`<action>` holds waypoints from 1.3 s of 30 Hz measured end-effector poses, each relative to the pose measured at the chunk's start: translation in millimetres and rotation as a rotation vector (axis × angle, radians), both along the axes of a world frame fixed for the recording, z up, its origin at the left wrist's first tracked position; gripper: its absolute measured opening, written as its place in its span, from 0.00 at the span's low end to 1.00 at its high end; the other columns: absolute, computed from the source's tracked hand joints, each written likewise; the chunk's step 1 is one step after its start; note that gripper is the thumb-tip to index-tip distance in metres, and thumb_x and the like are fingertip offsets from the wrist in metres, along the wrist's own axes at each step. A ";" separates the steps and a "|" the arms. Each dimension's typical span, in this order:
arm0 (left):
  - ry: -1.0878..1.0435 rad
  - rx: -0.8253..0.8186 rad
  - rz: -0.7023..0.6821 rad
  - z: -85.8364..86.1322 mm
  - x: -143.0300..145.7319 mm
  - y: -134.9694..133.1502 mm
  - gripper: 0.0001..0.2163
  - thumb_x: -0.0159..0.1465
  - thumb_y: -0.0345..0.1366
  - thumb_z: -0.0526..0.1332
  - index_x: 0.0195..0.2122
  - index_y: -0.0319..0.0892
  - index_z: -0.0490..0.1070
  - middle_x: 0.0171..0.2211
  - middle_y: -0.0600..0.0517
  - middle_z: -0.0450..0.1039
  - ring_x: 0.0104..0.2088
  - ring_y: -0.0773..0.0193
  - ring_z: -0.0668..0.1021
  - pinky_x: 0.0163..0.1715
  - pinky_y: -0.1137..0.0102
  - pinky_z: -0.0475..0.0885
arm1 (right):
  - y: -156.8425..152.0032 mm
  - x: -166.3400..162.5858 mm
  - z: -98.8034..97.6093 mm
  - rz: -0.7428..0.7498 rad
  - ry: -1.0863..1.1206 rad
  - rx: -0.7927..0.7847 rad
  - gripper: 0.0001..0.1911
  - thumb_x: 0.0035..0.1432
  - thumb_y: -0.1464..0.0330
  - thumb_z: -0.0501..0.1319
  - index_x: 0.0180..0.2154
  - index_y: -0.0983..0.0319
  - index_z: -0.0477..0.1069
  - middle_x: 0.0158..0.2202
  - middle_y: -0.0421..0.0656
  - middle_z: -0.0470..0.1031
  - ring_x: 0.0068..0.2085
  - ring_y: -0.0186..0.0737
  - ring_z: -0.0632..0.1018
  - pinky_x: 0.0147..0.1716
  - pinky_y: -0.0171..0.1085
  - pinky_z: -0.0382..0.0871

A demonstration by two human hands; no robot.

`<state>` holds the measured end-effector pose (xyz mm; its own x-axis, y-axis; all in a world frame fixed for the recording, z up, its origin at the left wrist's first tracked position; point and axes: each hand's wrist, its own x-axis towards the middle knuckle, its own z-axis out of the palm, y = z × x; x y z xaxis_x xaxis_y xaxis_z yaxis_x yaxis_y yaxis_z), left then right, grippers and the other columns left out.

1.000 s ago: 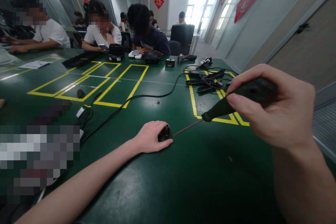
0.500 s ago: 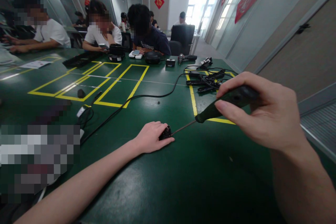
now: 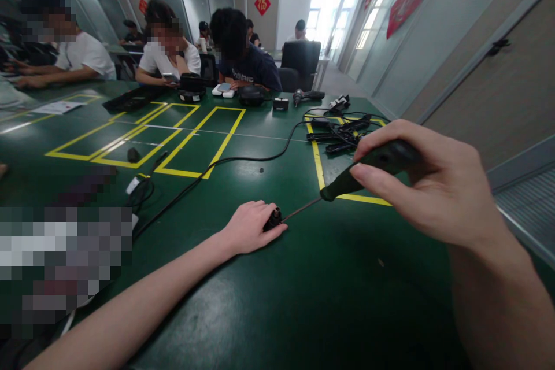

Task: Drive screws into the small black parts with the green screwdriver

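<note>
Low on the green table (image 3: 303, 300), my left hand (image 3: 249, 228) grips a small black part (image 3: 274, 218) with a short metal post on top. Its fingers cover much of that part, whose kind I cannot make out. My right hand (image 3: 437, 185) is wrapped around the dark green handle of a screwdriver (image 3: 347, 182). The thin shaft slants down to the left, and its tip meets the side of the black part by my left thumb.
A black cable (image 3: 243, 158) crosses the table to a heap of black parts (image 3: 342, 136) at the right. Behind lie a power drill (image 3: 309, 96) and a small black box (image 3: 280, 104). Yellow tape (image 3: 228, 143) marks rectangles. Several people sit opposite.
My right hand and the screwdriver handle have shifted very slightly left. The tip stays against the black part, and my left hand holds still.
</note>
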<state>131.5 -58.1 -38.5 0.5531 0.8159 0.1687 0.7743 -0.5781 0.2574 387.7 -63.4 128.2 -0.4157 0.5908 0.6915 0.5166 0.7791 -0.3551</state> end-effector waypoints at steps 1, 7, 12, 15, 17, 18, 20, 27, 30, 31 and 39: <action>0.003 0.001 0.004 0.1 0.1 -0.2 0.17 0.75 0.52 0.57 0.39 0.43 0.70 0.33 0.48 0.79 0.36 0.55 0.80 0.39 0.63 0.73 | 0.3 0.1 -0.2 -0.006 -0.007 -0.003 0.09 0.62 0.63 0.69 0.33 0.57 0.72 0.27 0.37 0.76 0.26 0.35 0.75 0.27 0.36 0.67; -0.009 -0.013 0.006 -2.0 -0.7 0.4 0.16 0.75 0.51 0.58 0.39 0.43 0.70 0.34 0.48 0.79 0.36 0.55 0.80 0.39 0.62 0.73 | -1.5 -1.6 -0.7 -0.035 0.001 -0.078 0.09 0.63 0.63 0.67 0.32 0.57 0.72 0.23 0.36 0.72 0.22 0.34 0.70 0.22 0.35 0.62; -0.027 0.000 0.002 -4.5 -1.3 1.2 0.17 0.75 0.52 0.57 0.40 0.43 0.70 0.34 0.48 0.79 0.36 0.55 0.80 0.40 0.63 0.73 | -5.2 0.5 5.7 -0.014 -0.050 -0.074 0.03 0.52 0.70 0.64 0.31 0.57 0.72 0.26 0.37 0.76 0.25 0.35 0.74 0.25 0.35 0.66; -0.013 -0.001 0.003 -3.9 -1.2 1.1 0.17 0.75 0.52 0.57 0.40 0.43 0.71 0.34 0.48 0.79 0.36 0.55 0.80 0.40 0.63 0.74 | -7.5 1.9 9.9 -0.028 -0.084 -0.100 0.03 0.48 0.69 0.62 0.30 0.57 0.73 0.25 0.37 0.76 0.24 0.35 0.73 0.24 0.36 0.64; -0.013 -0.006 0.001 -3.2 -1.3 1.2 0.17 0.75 0.52 0.57 0.40 0.43 0.71 0.34 0.48 0.79 0.36 0.55 0.80 0.40 0.63 0.74 | -7.9 1.3 10.9 -0.042 -0.094 -0.110 0.02 0.50 0.68 0.62 0.29 0.58 0.72 0.25 0.38 0.76 0.24 0.35 0.73 0.24 0.36 0.63; -0.016 -0.007 0.000 -3.0 -1.3 1.2 0.17 0.75 0.52 0.57 0.40 0.43 0.71 0.34 0.48 0.79 0.36 0.55 0.80 0.40 0.62 0.74 | -7.7 0.6 10.7 -0.046 -0.094 -0.111 0.02 0.52 0.67 0.62 0.29 0.58 0.72 0.25 0.38 0.75 0.24 0.35 0.72 0.24 0.36 0.63; -0.021 -0.008 -0.003 -2.8 -1.6 1.4 0.17 0.75 0.52 0.56 0.40 0.43 0.71 0.34 0.48 0.79 0.36 0.55 0.80 0.41 0.62 0.74 | -6.8 -0.8 9.4 -0.051 -0.081 -0.110 0.07 0.57 0.64 0.64 0.28 0.58 0.71 0.23 0.37 0.73 0.23 0.34 0.70 0.23 0.36 0.60; -0.025 -0.008 -0.002 -1.9 -2.0 1.3 0.17 0.75 0.53 0.56 0.40 0.43 0.71 0.34 0.48 0.79 0.36 0.55 0.80 0.41 0.62 0.75 | -7.5 -2.8 6.6 -0.076 -0.008 -0.129 0.10 0.58 0.63 0.69 0.28 0.57 0.72 0.23 0.37 0.73 0.21 0.34 0.69 0.20 0.35 0.61; -0.010 -0.006 0.004 -1.6 -1.6 1.2 0.17 0.75 0.52 0.57 0.41 0.43 0.71 0.34 0.47 0.79 0.37 0.55 0.80 0.41 0.62 0.74 | -8.8 -3.8 8.5 -0.057 0.006 -0.108 0.06 0.55 0.67 0.67 0.29 0.56 0.71 0.23 0.37 0.74 0.22 0.35 0.71 0.21 0.35 0.64; -0.005 -0.007 0.004 -1.6 -1.4 1.3 0.17 0.75 0.52 0.57 0.41 0.43 0.71 0.34 0.47 0.79 0.37 0.54 0.80 0.41 0.62 0.74 | -8.9 -3.9 8.9 -0.055 -0.003 -0.101 0.05 0.54 0.68 0.66 0.29 0.56 0.71 0.23 0.37 0.74 0.22 0.35 0.72 0.21 0.35 0.64; 0.005 -0.014 0.003 -0.5 -1.1 0.6 0.17 0.75 0.52 0.57 0.40 0.43 0.70 0.34 0.48 0.79 0.36 0.55 0.80 0.39 0.62 0.74 | -5.7 -1.6 5.1 -0.089 -0.053 -0.038 0.12 0.61 0.61 0.68 0.29 0.57 0.68 0.21 0.35 0.70 0.20 0.32 0.67 0.20 0.36 0.58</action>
<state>130.4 -57.4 -39.0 0.5511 0.8200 0.1547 0.7774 -0.5719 0.2617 386.2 -69.1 133.3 -0.3960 0.6524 0.6462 0.6017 0.7159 -0.3542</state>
